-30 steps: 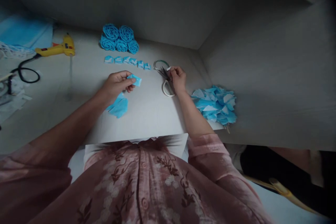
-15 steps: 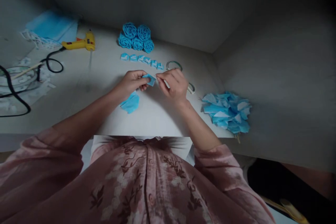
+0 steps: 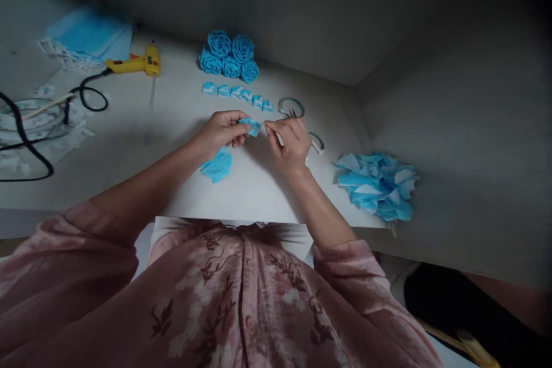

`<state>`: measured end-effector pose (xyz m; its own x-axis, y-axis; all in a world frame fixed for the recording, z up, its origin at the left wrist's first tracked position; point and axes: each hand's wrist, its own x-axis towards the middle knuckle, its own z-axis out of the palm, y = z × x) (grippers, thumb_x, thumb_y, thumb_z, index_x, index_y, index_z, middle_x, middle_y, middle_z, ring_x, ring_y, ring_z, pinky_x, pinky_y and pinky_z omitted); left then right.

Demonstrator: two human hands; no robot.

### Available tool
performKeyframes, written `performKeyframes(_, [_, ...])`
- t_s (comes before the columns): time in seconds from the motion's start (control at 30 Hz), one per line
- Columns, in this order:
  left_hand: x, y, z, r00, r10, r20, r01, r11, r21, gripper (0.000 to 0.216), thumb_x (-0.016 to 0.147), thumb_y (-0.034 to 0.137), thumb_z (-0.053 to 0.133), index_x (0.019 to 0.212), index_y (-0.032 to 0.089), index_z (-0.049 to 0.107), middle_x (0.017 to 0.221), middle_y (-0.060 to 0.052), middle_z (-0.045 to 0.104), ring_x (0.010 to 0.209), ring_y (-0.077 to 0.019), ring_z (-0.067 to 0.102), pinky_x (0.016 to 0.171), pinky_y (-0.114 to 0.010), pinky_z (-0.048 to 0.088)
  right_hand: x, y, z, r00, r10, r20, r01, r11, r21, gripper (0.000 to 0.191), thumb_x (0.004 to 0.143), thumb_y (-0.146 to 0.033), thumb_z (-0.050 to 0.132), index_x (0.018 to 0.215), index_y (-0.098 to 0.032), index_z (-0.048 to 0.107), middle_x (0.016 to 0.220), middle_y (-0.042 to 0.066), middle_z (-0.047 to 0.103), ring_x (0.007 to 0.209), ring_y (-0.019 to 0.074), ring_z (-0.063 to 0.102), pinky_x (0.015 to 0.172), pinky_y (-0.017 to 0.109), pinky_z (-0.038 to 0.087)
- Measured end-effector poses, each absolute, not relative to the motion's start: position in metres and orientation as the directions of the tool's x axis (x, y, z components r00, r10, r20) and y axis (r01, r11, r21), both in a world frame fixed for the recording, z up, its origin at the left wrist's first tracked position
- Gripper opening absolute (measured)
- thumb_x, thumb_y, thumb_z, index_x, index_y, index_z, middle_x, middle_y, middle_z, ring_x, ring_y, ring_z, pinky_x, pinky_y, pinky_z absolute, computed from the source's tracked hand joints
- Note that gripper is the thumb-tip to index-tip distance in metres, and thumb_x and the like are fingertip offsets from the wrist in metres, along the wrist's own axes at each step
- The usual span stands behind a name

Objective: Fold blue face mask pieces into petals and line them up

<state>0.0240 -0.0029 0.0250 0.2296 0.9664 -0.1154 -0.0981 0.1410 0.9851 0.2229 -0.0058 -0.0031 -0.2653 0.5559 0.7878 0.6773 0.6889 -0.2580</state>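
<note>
Fabric (image 3: 255, 128) in left hand (image 3: 226, 130), right hand (image 3: 288, 142) beside, glue gun (image 3: 134, 64), its marking (image 3: 116, 62) unreadable

The one view looks from the wearer's head, above the near edge of the desk (image 3: 250, 195), facing forward and steeply down. The shirt (image 3: 245, 299), closest to the lens, fills the foreground below that edge. Both hands come near mid-frame. The wide view reaches past the far right corner to the dark wall (image 3: 280, 6); the desk's left side runs out of frame.
</note>
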Motion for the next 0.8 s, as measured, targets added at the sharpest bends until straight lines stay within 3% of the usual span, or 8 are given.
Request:
performKeyframes(0.13, [0.0244,-0.0043,0.0274,0.231,0.968,-0.103,-0.097,0.128,0.987,0.013,0.081,0.016,0.081,0.076,0.016,0.069,0.061,0.002,0.062,0.050,-0.0081,0.051,0.049,-0.024,0.038,0.2224,-0.0092,0.0000,-0.247,0.544,0.802,0.637,0.714,-0.288,0.036,0.112,-0.040,0.048,0.101,-0.025,0.079,0.089,0.006,0.078,0.088,0.0211,0.073,0.086,0.040,0.055])
performKeyframes(0.27, [0.0246,-0.0038,0.0291,0.210,0.972,-0.105,-0.085,0.125,0.989,0.017,0.082,0.020,0.082,0.074,0.016,0.068,0.061,0.001,0.062,0.051,-0.0086,0.052,0.049,-0.023,0.037,0.2235,-0.0117,0.0050,-0.177,0.612,0.771,0.540,0.715,-0.444,0.038,0.111,-0.045,0.047,0.106,-0.025,0.079,0.099,0.007,0.080,0.099,0.0241,0.075,0.093,0.044,0.057])
performKeyframes(0.37, [0.0240,-0.0020,0.0272,0.190,0.976,-0.102,-0.074,0.118,0.990,0.022,0.083,0.023,0.084,0.073,0.016,0.066,0.061,0.001,0.062,0.051,-0.0093,0.053,0.051,-0.024,0.038,0.2249,-0.0113,0.0064,-0.225,0.644,0.731,0.470,0.729,-0.498,0.036,0.110,-0.045,0.048,0.108,-0.026,0.079,0.107,0.008,0.081,0.107,0.0253,0.075,0.099,0.046,0.057])
performKeyframes(0.6, [0.0220,0.0002,0.0212,0.185,0.980,-0.079,-0.092,0.097,0.991,0.014,0.086,0.025,0.081,0.080,0.015,0.072,0.066,-0.002,0.067,0.054,-0.0100,0.055,0.052,-0.025,0.039,0.2256,-0.0083,0.0027,-0.334,0.661,0.672,0.514,0.725,-0.457,0.037,0.110,-0.043,0.048,0.108,-0.028,0.081,0.113,0.007,0.081,0.112,0.0231,0.074,0.105,0.046,0.056])
performKeyframes(0.8, [0.0223,-0.0017,0.0228,0.177,0.981,-0.075,-0.087,0.091,0.992,0.021,0.084,0.032,0.085,0.081,0.015,0.073,0.075,-0.005,0.072,0.065,-0.0130,0.064,0.053,-0.024,0.043,0.2269,-0.0058,-0.0009,-0.384,0.652,0.654,0.528,0.736,-0.423,0.038,0.111,-0.044,0.047,0.116,-0.029,0.082,0.113,0.006,0.080,0.111,0.0231,0.072,0.103,0.047,0.055])
